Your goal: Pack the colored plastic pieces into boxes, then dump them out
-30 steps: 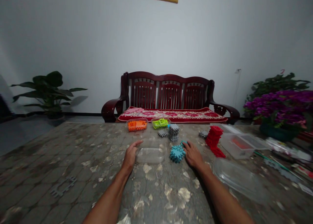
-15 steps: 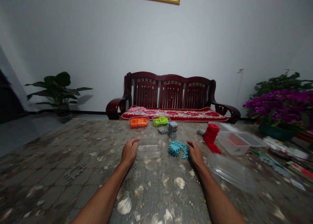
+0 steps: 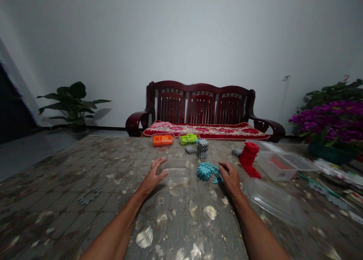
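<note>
My left hand (image 3: 153,176) is open, thumb and fingers spread, at the left end of a clear plastic container (image 3: 178,177). Whether it touches the container I cannot tell. To the right, my right hand (image 3: 231,178) is beside a pile of teal toothed interlocking pieces (image 3: 204,170), its fingertips close to the pile's right edge. Thumb and forefinger are slightly apart there, with nothing seen between them. Behind the teal pile stands a stack of grey pieces (image 3: 202,149), and a few more grey pieces (image 3: 190,149) lie left of it.
Orange pieces (image 3: 163,140) and lime-green pieces (image 3: 188,139) fill two boxes at the back. A red stack (image 3: 249,158) stands right, near a lidded plastic bin (image 3: 276,167). A clear lid (image 3: 273,201) lies right of my forearm, a grey ring-shaped piece (image 3: 89,196) far left.
My left hand has opened, its thumb and fingers spreading apart. My right hand stays beside the teal pieces, with little shift. The view has tipped slightly down and turned a little left.
</note>
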`<state>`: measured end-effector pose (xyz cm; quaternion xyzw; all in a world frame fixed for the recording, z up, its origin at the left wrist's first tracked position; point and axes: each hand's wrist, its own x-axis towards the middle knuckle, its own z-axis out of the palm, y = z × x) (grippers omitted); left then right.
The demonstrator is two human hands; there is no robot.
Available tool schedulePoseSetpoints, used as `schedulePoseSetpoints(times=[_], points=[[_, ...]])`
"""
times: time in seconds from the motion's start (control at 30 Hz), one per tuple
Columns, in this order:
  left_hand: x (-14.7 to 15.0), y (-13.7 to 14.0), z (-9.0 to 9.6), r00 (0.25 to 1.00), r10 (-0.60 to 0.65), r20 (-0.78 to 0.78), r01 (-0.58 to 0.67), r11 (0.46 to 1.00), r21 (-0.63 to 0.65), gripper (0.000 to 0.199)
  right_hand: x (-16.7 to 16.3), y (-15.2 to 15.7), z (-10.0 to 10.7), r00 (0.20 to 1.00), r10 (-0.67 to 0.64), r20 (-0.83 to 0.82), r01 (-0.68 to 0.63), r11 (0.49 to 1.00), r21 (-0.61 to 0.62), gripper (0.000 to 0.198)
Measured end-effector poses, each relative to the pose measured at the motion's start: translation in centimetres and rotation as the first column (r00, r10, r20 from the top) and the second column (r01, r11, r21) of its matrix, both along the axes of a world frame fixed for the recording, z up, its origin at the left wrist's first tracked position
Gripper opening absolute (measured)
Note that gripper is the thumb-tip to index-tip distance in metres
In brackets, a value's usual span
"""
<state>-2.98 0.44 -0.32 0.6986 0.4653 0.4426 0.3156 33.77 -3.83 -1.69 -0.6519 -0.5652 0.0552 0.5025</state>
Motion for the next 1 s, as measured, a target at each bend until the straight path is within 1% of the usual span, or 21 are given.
schedulePoseSetpoints(times=[0.1, 0.23, 0.33, 0.43, 0.5, 0.67, 0.87, 1.0], points=[[-0.3, 0.1, 0.1, 0.996, -0.057, -0.069, 0.057, 0.998, 0.009, 0.079, -0.4, -0.2, 0.4, 1.000, -0.001, 0.022, 0.000, 0.999, 0.039, 0.037], [-0.5, 0.1, 0.3, 0.987, -0.082, -0.135, 0.087, 0.996, 0.026, 0.089, -0.4, -0.4, 0.6, 1.000, -0.009, -0.016, 0.010, 0.997, 0.076, 0.037], [-0.5, 0.0, 0.4, 0.983, -0.107, -0.150, 0.111, 0.994, 0.019, 0.085, -0.7, -0.9, 0.9, 0.998, 0.048, 0.041, -0.051, 0.996, 0.068, 0.035], [-0.3, -0.1, 0.7, 0.980, -0.126, -0.154, 0.128, 0.992, 0.003, 0.075, -1.4, -1.3, 1.1, 0.983, 0.080, 0.167, -0.089, 0.995, 0.046, 0.032], [-0.1, -0.2, 0.8, 0.980, -0.128, -0.149, 0.130, 0.991, 0.003, 0.072, -1.8, -1.5, 1.3, 0.968, 0.073, 0.241, -0.083, 0.996, 0.033, 0.030], [0.3, -0.2, 0.8, 0.986, -0.125, -0.113, 0.126, 0.992, 0.008, 0.079, -2.1, -1.5, 1.1, 0.940, 0.051, 0.338, -0.062, 0.998, 0.023, 0.027], [0.7, -0.1, 0.4, 0.988, -0.153, -0.017, 0.153, 0.988, 0.012, 0.085, -1.8, -1.3, 0.7, 0.940, 0.054, 0.338, -0.081, 0.994, 0.067, 0.021], [0.8, -0.1, 0.4, 0.984, -0.176, 0.013, 0.176, 0.984, -0.009, 0.089, -1.6, -1.3, 0.7, 0.946, 0.037, 0.323, -0.078, 0.991, 0.113, 0.022]])
